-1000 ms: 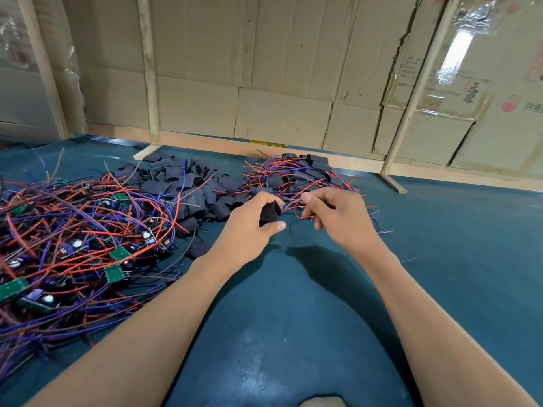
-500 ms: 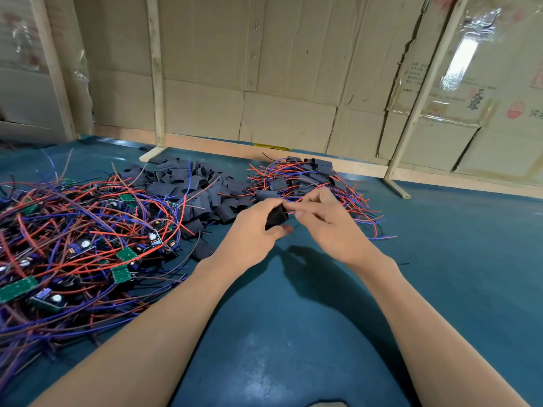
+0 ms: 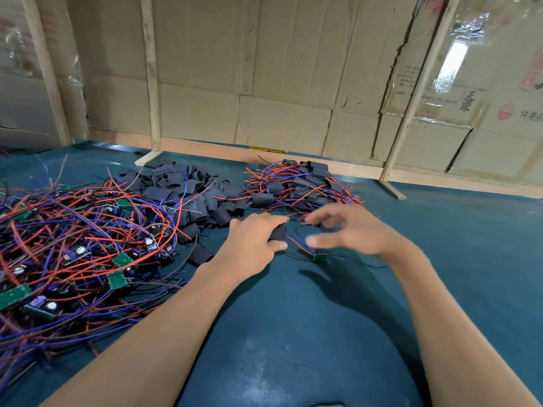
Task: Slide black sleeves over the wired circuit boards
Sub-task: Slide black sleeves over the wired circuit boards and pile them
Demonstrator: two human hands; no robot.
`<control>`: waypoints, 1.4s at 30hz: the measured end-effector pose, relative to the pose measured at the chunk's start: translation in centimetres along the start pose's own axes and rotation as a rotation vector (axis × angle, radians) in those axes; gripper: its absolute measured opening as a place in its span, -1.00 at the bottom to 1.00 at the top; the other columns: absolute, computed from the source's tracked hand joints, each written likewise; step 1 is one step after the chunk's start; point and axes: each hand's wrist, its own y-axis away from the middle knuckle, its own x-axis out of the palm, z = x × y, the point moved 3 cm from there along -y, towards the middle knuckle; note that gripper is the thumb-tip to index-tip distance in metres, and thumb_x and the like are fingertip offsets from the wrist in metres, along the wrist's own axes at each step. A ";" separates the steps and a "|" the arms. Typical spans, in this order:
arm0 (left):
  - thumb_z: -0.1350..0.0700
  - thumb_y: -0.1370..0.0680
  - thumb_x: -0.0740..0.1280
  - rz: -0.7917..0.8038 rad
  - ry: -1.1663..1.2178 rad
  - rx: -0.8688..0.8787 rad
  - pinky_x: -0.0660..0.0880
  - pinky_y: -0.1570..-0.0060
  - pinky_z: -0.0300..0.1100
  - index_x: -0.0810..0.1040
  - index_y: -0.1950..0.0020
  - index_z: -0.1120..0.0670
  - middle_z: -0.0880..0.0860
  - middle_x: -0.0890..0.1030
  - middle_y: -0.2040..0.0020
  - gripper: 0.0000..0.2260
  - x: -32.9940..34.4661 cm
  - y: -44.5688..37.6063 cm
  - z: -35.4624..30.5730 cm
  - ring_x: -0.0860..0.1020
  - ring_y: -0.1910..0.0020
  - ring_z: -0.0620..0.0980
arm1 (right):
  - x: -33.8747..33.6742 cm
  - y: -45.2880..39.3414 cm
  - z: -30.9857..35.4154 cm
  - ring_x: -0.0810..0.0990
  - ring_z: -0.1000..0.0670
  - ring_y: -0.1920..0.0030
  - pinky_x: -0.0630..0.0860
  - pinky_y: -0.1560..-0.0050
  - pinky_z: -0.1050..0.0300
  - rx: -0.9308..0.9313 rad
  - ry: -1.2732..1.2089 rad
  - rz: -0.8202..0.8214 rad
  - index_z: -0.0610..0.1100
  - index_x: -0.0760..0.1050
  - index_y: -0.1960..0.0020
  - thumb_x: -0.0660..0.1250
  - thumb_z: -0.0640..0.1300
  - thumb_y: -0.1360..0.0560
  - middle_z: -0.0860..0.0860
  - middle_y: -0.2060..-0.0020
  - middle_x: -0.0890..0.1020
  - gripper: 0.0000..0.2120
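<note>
My right hand (image 3: 352, 230) has let go and spread, fingers loose and blurred, holding nothing. Half a second ago it was pinched at the sleeve mouth. My left hand (image 3: 255, 242) grips the black sleeve (image 3: 277, 232) between thumb and fingers. Wires run out of the sleeve to the green circuit board (image 3: 320, 257), which lies bare on the blue table (image 3: 293, 333) under my right palm.

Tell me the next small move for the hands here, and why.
Probably the right hand should pinch the wires and draw the board into the sleeve. The left hand holds the sleeve, wires run from it to the green board lying bare on the table, and the right hand is open and blurred, gripping nothing.
</note>
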 end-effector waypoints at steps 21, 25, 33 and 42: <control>-0.07 -0.63 0.28 -0.097 -0.355 0.272 0.11 -0.22 -0.02 0.27 -0.50 -0.14 -0.16 0.47 -0.27 -0.55 -1.1 0.5 -1.5 0.38 -0.27 -0.10 | 2.0 -0.4 0.9 0.61 -0.05 0.26 0.63 0.23 0.09 -0.084 -0.249 0.023 -0.27 0.66 -0.05 0.38 -0.37 -0.54 -0.20 0.28 0.66 -0.87; -0.04 -0.64 0.28 -0.074 -0.302 0.287 0.11 -0.23 -0.11 0.21 -0.57 -0.08 -0.10 0.44 -0.35 -0.49 -1.0 0.3 -1.4 0.34 -0.31 -0.04 | 1.8 -0.7 0.6 0.59 -0.01 0.37 0.50 0.47 0.15 0.007 -0.345 -0.008 -0.31 0.62 0.08 0.46 -0.32 -0.49 -0.15 0.32 0.67 -0.95; 0.11 -0.57 0.41 -0.042 -0.175 0.356 0.34 -0.28 -0.04 0.35 -0.51 0.12 0.07 0.51 -0.28 -0.47 -1.0 0.5 -1.9 0.41 -0.17 0.09 | 2.1 -1.0 -0.1 0.62 -0.04 0.39 0.51 0.47 0.17 0.072 -0.471 0.008 -0.32 0.62 0.12 0.54 -0.28 -0.43 -0.17 0.33 0.66 -0.87; 0.06 -0.63 0.33 -0.094 -0.204 0.322 0.32 -0.29 -0.15 0.18 -0.60 0.07 0.01 0.47 -0.33 -0.41 -1.3 0.9 -1.4 0.32 -0.18 0.03 | 2.5 -0.6 1.0 0.68 -0.06 0.30 0.62 0.35 0.13 0.014 -0.524 0.010 -0.42 0.58 -0.04 0.49 -0.36 -0.47 -0.20 0.25 0.69 -0.80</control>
